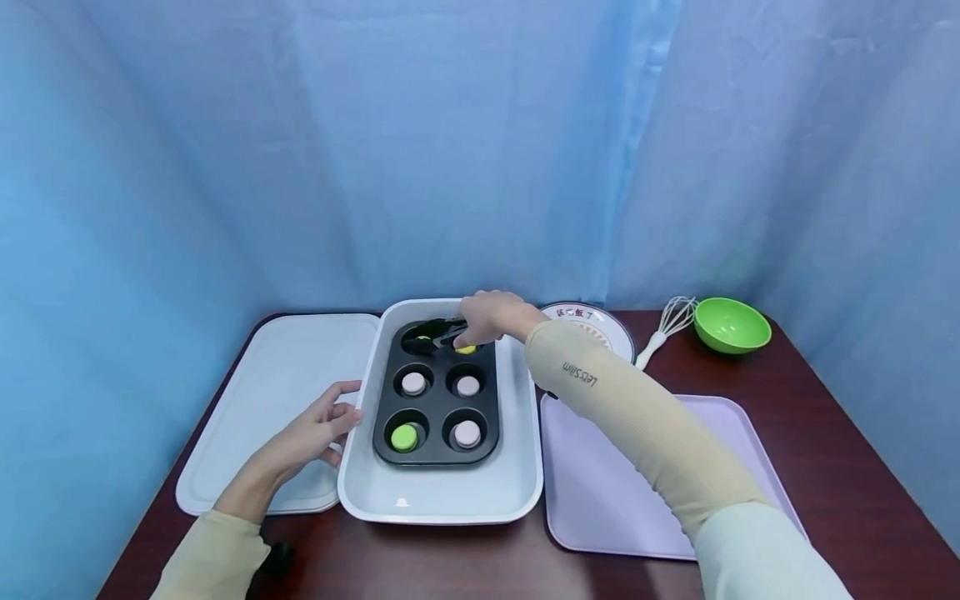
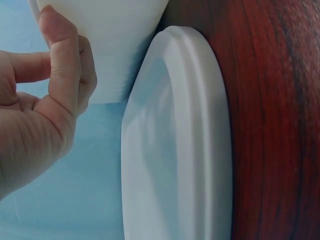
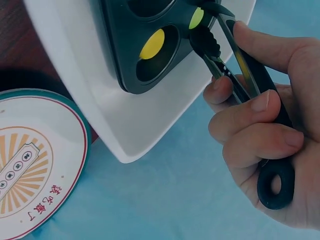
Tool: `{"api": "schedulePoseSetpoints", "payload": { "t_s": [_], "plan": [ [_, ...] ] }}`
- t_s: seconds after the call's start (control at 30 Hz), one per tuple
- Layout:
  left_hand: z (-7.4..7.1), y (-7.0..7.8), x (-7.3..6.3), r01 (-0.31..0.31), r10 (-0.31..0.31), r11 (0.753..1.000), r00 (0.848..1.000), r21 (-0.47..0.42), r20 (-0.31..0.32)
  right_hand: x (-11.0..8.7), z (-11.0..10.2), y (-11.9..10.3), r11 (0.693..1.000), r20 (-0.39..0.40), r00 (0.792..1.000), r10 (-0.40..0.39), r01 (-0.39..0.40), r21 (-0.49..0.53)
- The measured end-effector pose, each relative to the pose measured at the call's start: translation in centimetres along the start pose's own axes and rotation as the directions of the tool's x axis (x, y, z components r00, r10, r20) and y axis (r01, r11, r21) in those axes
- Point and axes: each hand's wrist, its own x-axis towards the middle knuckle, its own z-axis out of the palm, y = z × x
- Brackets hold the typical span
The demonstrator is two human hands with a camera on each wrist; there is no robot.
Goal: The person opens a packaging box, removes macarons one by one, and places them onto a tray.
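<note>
Grips tongs (image 3: 261, 75) with right hand (image 1: 495, 315), loosely touches white basin (image 1: 435, 496) with left hand (image 1: 315, 433); apparently works at green piece (image 3: 196, 18) in far-left cup (image 1: 407, 335) of muffin tin (image 1: 438, 362). Probably calls for gentle squeeze next.

From my screen far away, I see two arms in soft, light tan sleeves. The left sleeve (image 1: 213, 554) is at the bottom left of the head view. The right sleeve (image 1: 622, 408), right of the middle, has dark letters that say "Let'sSlim", upside down. At the bottom right, a pale, almost white sleeve (image 1: 765, 558) meets the tan one. The right hand (image 3: 270, 115) has short nails.
</note>
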Motion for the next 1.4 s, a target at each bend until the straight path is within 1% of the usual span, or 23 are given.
{"api": "schedulePoseSetpoints", "payload": {
  "t_s": [0.17,0.37,0.53,0.67,0.8,0.93,1.0,1.1,1.2,1.27,1.4],
  "plan": [
    [-0.4,0.2,0.0,0.007,-0.007,1.000,1.000,0.026,0.003,0.0,0.3,0.4,1.000,-0.022,1.000,-0.002,0.002,0.003],
    [-0.2,0.5,0.7,-0.016,0.016,1.000,0.999,0.002,0.043,-0.4,0.6,1.4,1.000,-0.034,0.999,0.004,-0.004,0.006],
    [0.1,0.6,1.0,-0.014,0.014,1.000,0.999,-0.009,0.051,-0.7,0.7,1.9,1.000,-0.045,0.999,-0.003,0.003,0.008],
    [0.1,0.7,1.0,-0.008,0.008,1.000,0.999,0.002,0.050,-1.6,0.1,2.4,1.000,-0.065,0.998,-0.012,0.013,0.009],
    [0.0,0.8,1.0,-0.007,0.007,1.000,0.999,0.017,0.040,-3.1,-0.8,3.0,0.999,-0.110,0.993,-0.047,0.048,0.010],
    [-0.2,0.9,0.9,-0.007,0.006,1.000,0.999,0.010,0.036,-5.5,-1.7,3.8,0.994,-0.176,0.979,-0.103,0.108,0.019],
    [-0.3,0.8,0.8,-0.007,0.007,1.000,0.999,0.008,0.036,-7.0,-2.0,4.2,0.990,-0.216,0.967,-0.134,0.141,0.015],
    [-0.3,0.8,0.6,-0.010,0.009,1.000,0.999,0.003,0.038,-9.9,-2.1,4.9,0.983,-0.275,0.944,-0.181,0.186,-0.007],
    [-0.2,0.7,0.5,-0.012,0.012,1.000,0.999,0.002,0.037,-13.1,-1.8,5.9,0.973,-0.339,0.913,-0.226,0.227,-0.039],
    [-0.2,0.7,0.4,-0.014,0.014,1.000,0.999,0.007,0.034,-15.4,-1.3,6.6,0.967,-0.387,0.887,-0.251,0.246,-0.064],
    [-0.2,0.6,0.3,-0.016,0.016,1.000,0.999,0.015,0.029,-19.8,0.1,8.1,0.961,-0.467,0.841,-0.273,0.260,-0.093]
  ]
}}
